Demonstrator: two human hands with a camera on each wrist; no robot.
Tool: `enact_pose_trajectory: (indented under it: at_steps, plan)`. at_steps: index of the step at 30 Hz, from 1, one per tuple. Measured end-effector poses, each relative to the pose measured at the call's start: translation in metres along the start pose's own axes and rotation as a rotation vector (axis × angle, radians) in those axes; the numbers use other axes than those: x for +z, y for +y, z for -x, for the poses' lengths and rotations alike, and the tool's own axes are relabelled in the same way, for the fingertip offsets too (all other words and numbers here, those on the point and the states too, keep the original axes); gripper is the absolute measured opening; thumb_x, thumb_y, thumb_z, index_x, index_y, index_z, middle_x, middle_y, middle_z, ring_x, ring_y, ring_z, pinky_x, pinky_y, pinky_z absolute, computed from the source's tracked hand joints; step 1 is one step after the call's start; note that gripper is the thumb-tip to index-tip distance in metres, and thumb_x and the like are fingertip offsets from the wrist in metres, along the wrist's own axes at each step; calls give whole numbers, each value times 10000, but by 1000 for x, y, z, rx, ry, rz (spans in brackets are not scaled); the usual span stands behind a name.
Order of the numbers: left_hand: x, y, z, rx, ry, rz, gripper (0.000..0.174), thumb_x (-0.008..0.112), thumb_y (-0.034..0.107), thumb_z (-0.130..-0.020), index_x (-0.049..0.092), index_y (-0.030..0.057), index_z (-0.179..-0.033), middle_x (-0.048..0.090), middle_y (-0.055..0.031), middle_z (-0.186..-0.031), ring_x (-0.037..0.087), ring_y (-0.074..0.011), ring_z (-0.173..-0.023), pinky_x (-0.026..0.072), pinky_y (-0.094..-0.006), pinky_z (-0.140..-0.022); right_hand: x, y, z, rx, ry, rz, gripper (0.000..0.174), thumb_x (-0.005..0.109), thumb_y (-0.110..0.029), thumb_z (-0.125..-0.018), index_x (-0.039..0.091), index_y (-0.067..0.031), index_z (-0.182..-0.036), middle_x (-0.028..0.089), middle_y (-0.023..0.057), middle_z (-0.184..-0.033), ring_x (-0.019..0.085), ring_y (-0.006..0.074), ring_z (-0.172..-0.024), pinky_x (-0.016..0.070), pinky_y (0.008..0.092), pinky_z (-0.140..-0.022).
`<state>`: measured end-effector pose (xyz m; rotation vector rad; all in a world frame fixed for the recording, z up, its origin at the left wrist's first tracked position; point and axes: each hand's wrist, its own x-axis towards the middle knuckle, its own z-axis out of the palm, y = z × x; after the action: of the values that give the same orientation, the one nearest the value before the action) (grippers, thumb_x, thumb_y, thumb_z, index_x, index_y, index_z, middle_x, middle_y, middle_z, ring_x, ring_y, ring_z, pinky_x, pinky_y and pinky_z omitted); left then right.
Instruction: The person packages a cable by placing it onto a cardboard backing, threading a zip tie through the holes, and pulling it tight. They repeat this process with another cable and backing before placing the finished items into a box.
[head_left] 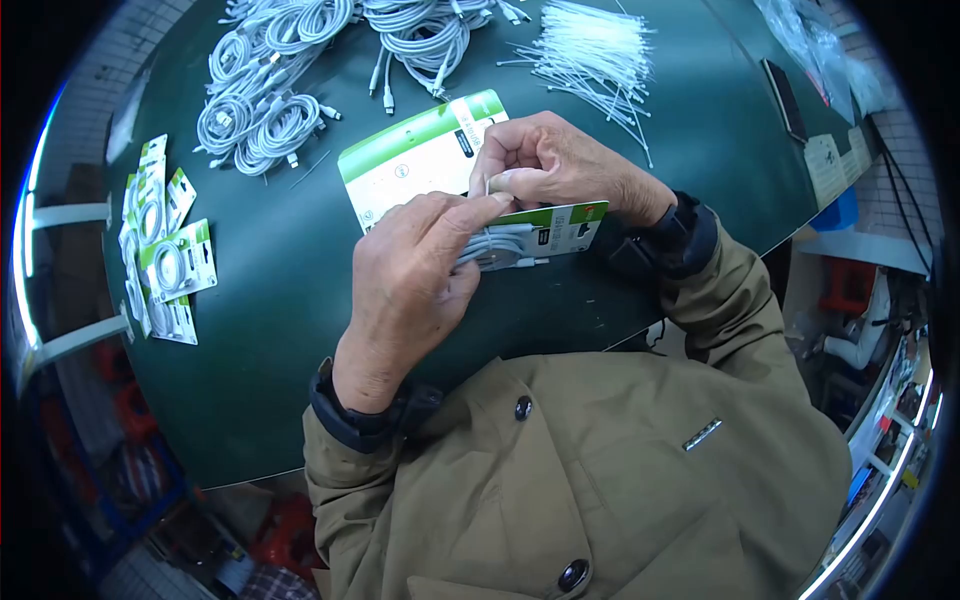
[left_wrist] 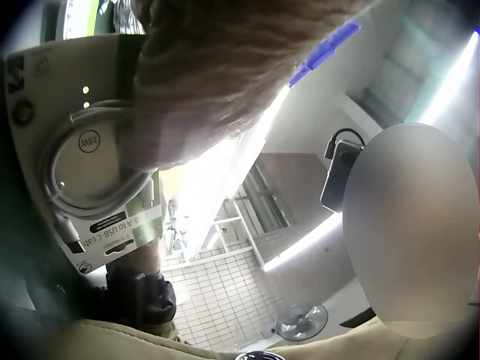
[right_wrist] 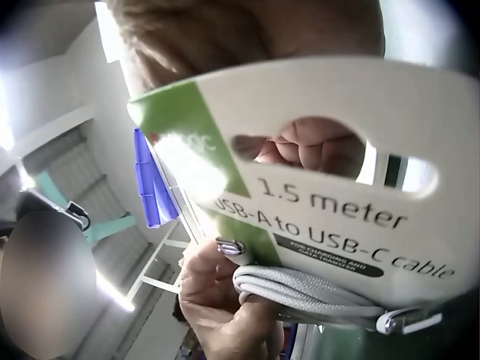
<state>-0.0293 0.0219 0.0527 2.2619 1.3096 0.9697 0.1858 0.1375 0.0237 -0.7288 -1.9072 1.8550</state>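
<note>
The cable card [head_left: 566, 226] sits between left hand [head_left: 408, 275] and right hand [head_left: 556, 165] — both pinch it

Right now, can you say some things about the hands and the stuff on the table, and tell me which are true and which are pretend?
1. Both the left hand and the right hand hold a cable card bearing a coiled white cable. True.
2. The cable card says 3 meter. False: it reads 1.5 meter.
3. The table is red. False: it is dark green.
4. At the table's far side lie loose coiled cables. True.
5. The finished packs lie on the person's right. False: they lie on the left.
</note>
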Motion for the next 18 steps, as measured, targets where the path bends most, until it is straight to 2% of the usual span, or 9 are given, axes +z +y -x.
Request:
enact_pose_trajectory:
  at_steps: [4,10,18]
  plan:
    - [1,10,-3,-16,-56,35,426,815,-56,-748,750,31,-1160,737,-120,-1033,738,-280,-935,592,-364,-807,2,3,-1,-30,-8,42,143,617,-82,-862,714,8,-916,763,81,-888,688,118,-788,560,289,-737]
    - [-7,19,-6,-177,-158,177,364,855,-23,-780,758,5,-1130,697,-96,-959,699,-241,-857,548,-348,-736,4,2,0,-46,-18,113,112,629,-81,-820,697,5,-844,737,72,-825,637,129,-723,500,294,-656]
    - [6,20,-4,-159,-56,93,299,805,-86,-764,749,7,-1043,649,-84,-858,659,-219,-733,506,-343,-656,7,16,-1,-142,48,387,66,641,-59,-813,674,-2,-805,652,82,-698,593,149,-643,468,325,-593]
